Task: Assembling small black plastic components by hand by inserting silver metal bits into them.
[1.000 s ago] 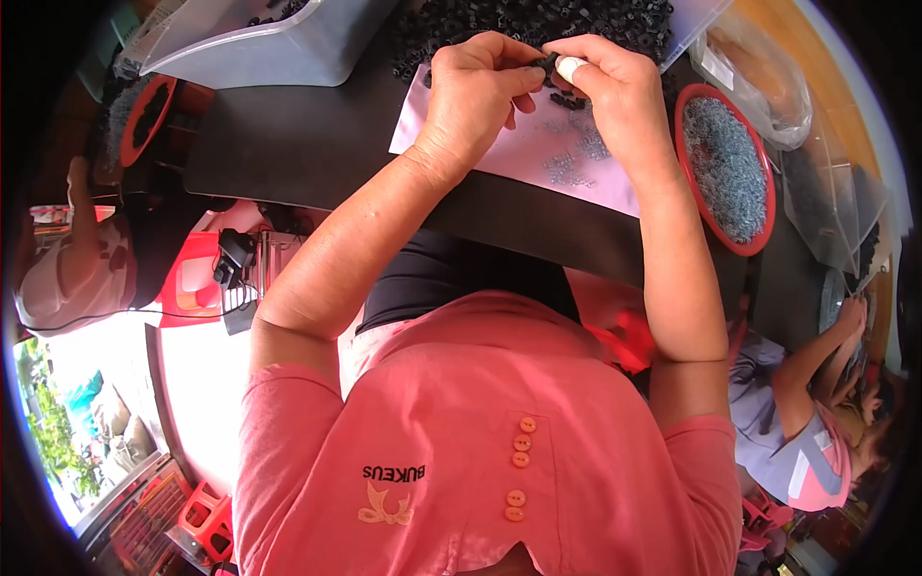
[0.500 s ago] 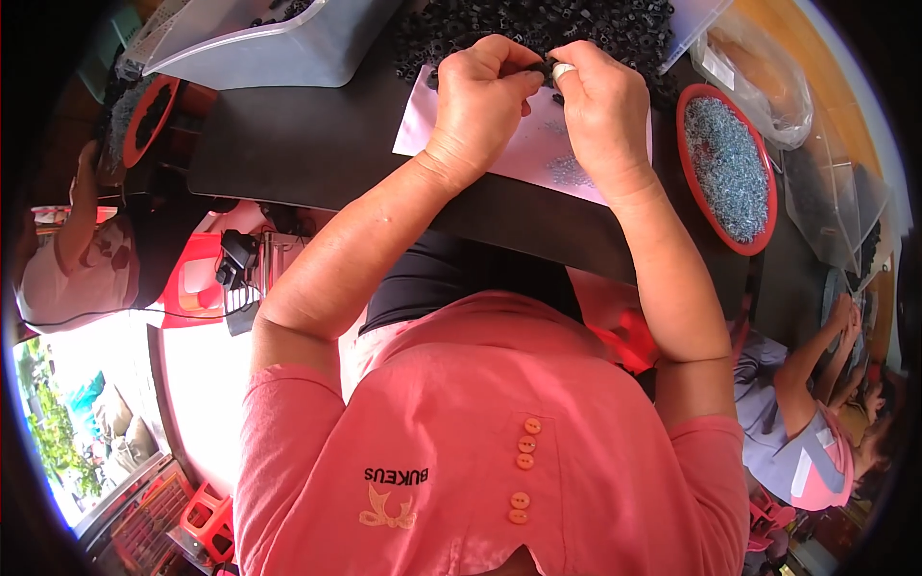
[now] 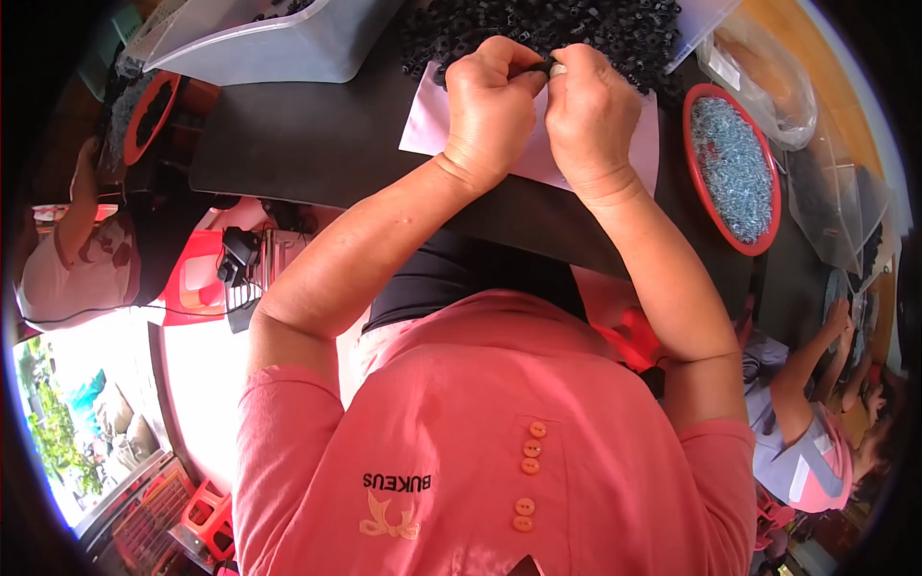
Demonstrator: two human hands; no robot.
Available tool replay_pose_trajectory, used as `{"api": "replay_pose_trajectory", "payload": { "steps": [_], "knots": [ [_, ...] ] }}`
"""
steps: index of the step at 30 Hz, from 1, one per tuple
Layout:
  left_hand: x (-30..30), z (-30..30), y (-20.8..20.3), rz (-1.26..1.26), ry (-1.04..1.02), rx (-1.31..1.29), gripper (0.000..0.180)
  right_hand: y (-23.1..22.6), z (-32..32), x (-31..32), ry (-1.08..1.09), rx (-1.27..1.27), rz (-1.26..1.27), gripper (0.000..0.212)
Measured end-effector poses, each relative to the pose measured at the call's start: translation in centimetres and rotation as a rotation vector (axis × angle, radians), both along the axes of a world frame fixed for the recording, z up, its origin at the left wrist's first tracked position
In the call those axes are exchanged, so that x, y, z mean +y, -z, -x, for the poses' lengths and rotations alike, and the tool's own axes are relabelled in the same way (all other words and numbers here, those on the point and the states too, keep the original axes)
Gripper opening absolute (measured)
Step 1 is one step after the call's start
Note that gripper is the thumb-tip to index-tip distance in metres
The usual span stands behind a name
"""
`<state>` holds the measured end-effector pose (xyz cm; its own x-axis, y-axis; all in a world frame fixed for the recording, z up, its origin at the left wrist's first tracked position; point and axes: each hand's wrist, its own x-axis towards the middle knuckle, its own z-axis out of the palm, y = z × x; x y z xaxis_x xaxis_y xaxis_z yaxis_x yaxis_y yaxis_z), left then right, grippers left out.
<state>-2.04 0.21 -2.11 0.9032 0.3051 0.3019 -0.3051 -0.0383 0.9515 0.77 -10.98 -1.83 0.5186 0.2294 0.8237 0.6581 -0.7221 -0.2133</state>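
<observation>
My left hand is closed, thumb and index finger pinching a small black plastic part. Close beside it, my right hand is also closed, its fingertips meeting the left ones at that part. A pale wrap shows on a right-hand digit. What the right fingers grip is hidden. Both hands are over a pale pink sheet on the dark table. Just beyond them spreads a heap of small black parts.
A red-rimmed bowl of small clear bluish pieces stands at right, near a clear plastic bag. A translucent grey bin sits at the far left. Other people work on both sides, including one in a grey-and-pink top.
My right hand has moved slightly left, nearer my left hand, and now covers the small clear pieces that lay visible on the sheet. The fingertips have drawn together.
</observation>
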Motion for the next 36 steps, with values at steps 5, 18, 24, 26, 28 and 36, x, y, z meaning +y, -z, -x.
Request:
{"api": "replay_pose_trajectory", "payload": {
  "steps": [5, 18, 24, 26, 28, 36],
  "knots": [
    [0.3, 0.0, -0.1, -0.124, -0.055, -0.072, 0.009, 0.0, 0.3, 0.3, 0.001, -0.001, 0.011, 0.011],
    [2.2, -0.7, -1.8, 0.425, 0.291, 0.214, 0.012, -1.9, 0.3, -1.3, -0.241, 0.219, -0.137, 0.028],
    [2.5, -1.2, -1.4, 0.419, 0.339, 0.176, 0.01, -1.7, -0.5, -1.4, -0.148, -0.029, 0.061, 0.028],
    [2.5, -1.3, -1.4, 0.431, 0.332, 0.182, 0.008, -1.8, -0.6, -1.4, -0.157, -0.076, 0.088, 0.024],
    [2.5, -1.3, -1.4, 0.441, 0.322, 0.186, 0.006, -2.0, -0.6, -1.4, -0.17, -0.124, 0.113, 0.022],
    [2.5, -0.6, -1.4, 0.339, 0.297, 0.137, 0.004, -2.0, -0.1, -1.1, -0.263, -0.208, 0.135, 0.021]
  ]
}}
